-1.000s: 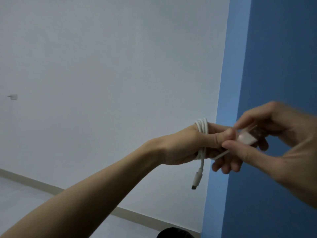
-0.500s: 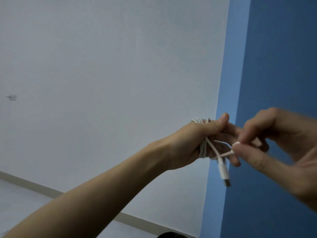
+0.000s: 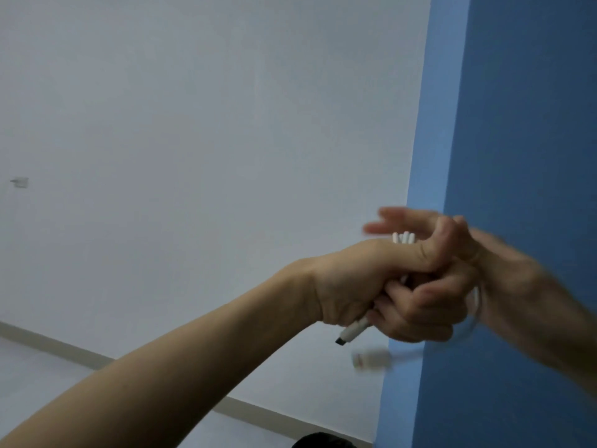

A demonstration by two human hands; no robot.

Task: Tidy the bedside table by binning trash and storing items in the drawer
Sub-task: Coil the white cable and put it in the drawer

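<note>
Both hands raised in the right half of the frame, meeting in front of the edge where pale grey wall [image 3: 193, 124] gives way to blue wall [image 3: 517, 124]. Left hand [image 3: 365, 279], on a bare forearm rising from the lower left corner, closed tight around a coiled thin white charging cable [image 3: 403, 238], loops poking up above the knuckles just under the thumb. One white plug end with a dark tip [image 3: 350, 333] sticking out below the left fist, angled down and to the left. Right hand [image 3: 468, 279] coming in from the right edge, heavily blurred, fingers curled in against the left hand and touching it, two fingers stretched out leftward above the coil. Whether the right hand actually pinches the cable: cannot tell through the blur. A loose strand of cable [image 3: 475, 315] curving down along the right palm, faint and smeared, trailing to a second white connector [image 3: 371, 358] hanging free just below both hands, too blurred for detail. Small grey wall fitting [image 3: 20, 182] at the far left, mid-height. Pale skirting strip [image 3: 80, 354] running diagonally across the lower left, light floor [image 3: 32, 376] beneath it. Dark rounded shape [image 3: 323, 441] at the bottom edge, cut off, unidentifiable.
</note>
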